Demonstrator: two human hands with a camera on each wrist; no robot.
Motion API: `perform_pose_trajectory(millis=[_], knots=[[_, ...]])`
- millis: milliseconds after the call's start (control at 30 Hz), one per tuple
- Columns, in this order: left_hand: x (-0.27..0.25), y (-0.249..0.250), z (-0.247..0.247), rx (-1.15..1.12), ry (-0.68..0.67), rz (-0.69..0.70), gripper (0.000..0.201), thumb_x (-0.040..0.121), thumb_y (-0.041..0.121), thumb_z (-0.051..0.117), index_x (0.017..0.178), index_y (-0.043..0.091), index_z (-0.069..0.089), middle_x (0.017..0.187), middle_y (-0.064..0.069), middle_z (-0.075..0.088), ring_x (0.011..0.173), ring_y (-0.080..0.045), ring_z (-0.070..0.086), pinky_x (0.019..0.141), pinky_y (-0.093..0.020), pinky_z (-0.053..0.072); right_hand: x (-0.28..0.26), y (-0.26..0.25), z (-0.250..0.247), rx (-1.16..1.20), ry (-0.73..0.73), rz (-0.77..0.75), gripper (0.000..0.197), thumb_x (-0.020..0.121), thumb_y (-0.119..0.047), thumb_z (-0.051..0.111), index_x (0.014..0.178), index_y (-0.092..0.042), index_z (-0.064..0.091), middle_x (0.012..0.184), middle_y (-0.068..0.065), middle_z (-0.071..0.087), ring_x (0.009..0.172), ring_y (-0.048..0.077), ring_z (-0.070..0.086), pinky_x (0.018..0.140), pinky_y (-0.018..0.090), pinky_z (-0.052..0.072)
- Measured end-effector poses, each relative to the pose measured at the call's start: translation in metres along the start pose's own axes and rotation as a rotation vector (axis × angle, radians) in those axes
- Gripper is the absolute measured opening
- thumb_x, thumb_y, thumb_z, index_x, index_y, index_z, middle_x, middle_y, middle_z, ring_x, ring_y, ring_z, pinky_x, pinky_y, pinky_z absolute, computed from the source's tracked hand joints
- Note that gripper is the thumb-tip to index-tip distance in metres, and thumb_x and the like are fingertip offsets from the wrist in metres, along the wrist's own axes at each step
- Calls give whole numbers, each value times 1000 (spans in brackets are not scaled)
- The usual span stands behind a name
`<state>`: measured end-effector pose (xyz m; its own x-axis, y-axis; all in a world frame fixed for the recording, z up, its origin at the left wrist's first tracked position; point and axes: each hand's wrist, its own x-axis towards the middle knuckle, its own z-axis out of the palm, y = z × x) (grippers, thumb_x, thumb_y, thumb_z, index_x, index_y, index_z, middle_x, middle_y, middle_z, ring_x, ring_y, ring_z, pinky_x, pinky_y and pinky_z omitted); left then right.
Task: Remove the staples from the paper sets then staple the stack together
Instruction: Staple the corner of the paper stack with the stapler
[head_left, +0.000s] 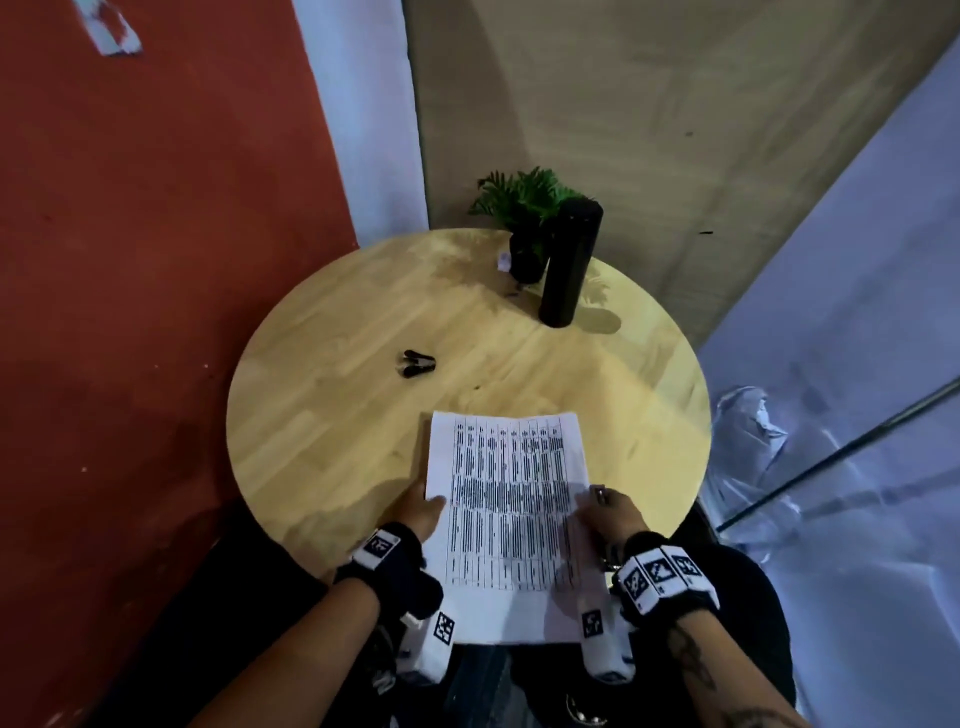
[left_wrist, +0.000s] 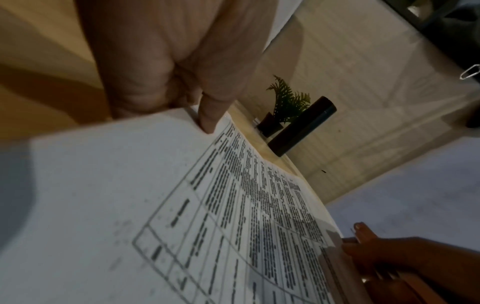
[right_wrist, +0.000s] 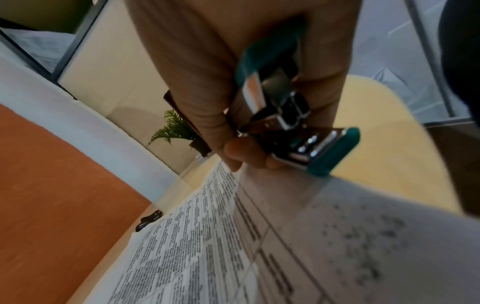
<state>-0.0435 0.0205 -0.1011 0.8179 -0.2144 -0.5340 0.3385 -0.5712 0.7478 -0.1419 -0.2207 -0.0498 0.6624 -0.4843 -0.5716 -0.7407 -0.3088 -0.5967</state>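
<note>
A stack of printed paper sheets (head_left: 506, 499) (left_wrist: 155, 205) (right_wrist: 207, 246) lies over the near edge of the round wooden table (head_left: 337, 415), overhanging toward me. My left hand (head_left: 421, 506) (left_wrist: 182, 72) pinches its left edge, thumb on top. My right hand (head_left: 610, 512) (right_wrist: 207, 82) grips a teal and chrome stapler (right_wrist: 298, 123) (head_left: 600, 493) at the stack's right edge, its fingertips touching the paper. A black staple remover (head_left: 418, 364) (right_wrist: 150, 219) lies on the table, up and left of the sheets.
A tall black bottle (head_left: 569, 265) and a small potted green plant (head_left: 524, 218) stand at the table's far side. A red wall is on the left, and a glass panel with a metal rail (head_left: 831, 457) on the right.
</note>
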Motion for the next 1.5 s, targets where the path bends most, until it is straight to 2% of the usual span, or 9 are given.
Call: perform_pose_trajectory(millis=[133, 233, 467, 567, 733, 933, 1033, 1200, 1500], knots=[[3, 34, -24, 78, 125, -1, 32, 90, 4, 53, 121, -2, 58, 121, -19, 62, 110, -34, 59, 90, -34, 45, 15, -33, 7, 32, 19, -35, 34, 92, -20, 51, 122, -6, 57, 109, 18, 64, 88, 23, 56, 77, 28, 43], [11, 57, -40, 152, 174, -23, 29, 90, 6, 56, 118, 1, 60, 121, -18, 62, 111, -34, 58, 90, -33, 44, 21, -59, 12, 51, 54, -82, 34, 90, -19, 51, 121, -6, 57, 105, 18, 64, 82, 21, 54, 79, 31, 47], [9, 51, -44, 272, 196, -23, 54, 89, 8, 58, 139, 3, 39, 140, -20, 45, 128, -34, 45, 103, -35, 37, 25, -54, 21, 74, 40, 26, 36, 91, -15, 52, 125, -3, 52, 112, 17, 65, 53, 19, 57, 60, 29, 52], [-3, 47, -41, 422, 246, 120, 64, 88, 17, 63, 143, 9, 33, 144, -19, 34, 132, -34, 35, 107, -37, 31, 23, -44, 17, 156, 186, 29, 36, 87, -15, 52, 120, -1, 49, 113, 19, 62, 76, 30, 64, 76, 38, 54], [-22, 34, -12, 905, -101, 249, 81, 81, 37, 70, 148, 31, 25, 158, -5, 7, 144, -29, 8, 115, -45, 19, 0, -41, 46, 195, 123, 28, 39, 88, -14, 48, 120, 7, 40, 123, 25, 50, 111, 38, 52, 90, 41, 44], [-10, 24, -3, 936, -118, 222, 86, 76, 31, 76, 146, 35, 26, 158, -7, 6, 144, -34, 8, 116, -49, 19, -14, -87, 73, -263, -141, -241, 32, 93, -22, 50, 109, 4, 58, 112, 20, 62, 103, 33, 60, 85, 33, 47], [-6, 18, -1, 739, -25, 142, 91, 72, 19, 77, 147, 28, 25, 155, -7, 15, 141, -33, 16, 115, -44, 22, 0, -115, 78, -358, -59, -304, 26, 84, -14, 61, 106, 0, 57, 118, 19, 55, 103, 34, 59, 91, 37, 49], [-4, 17, 2, 840, 27, 235, 59, 85, 18, 60, 140, 25, 41, 154, -5, 22, 136, -31, 24, 114, -38, 21, 23, -125, 94, -454, 20, -312, 32, 87, -13, 57, 116, -1, 50, 138, 19, 30, 117, 38, 48, 91, 43, 44], [-14, 30, -6, 973, -43, 268, 60, 81, 21, 63, 138, 27, 44, 154, -7, 20, 136, -33, 23, 114, -42, 21, 9, -127, 86, -398, 132, -376, 46, 90, -27, 54, 128, -6, 41, 140, 14, 32, 128, 32, 35, 91, 44, 42]])
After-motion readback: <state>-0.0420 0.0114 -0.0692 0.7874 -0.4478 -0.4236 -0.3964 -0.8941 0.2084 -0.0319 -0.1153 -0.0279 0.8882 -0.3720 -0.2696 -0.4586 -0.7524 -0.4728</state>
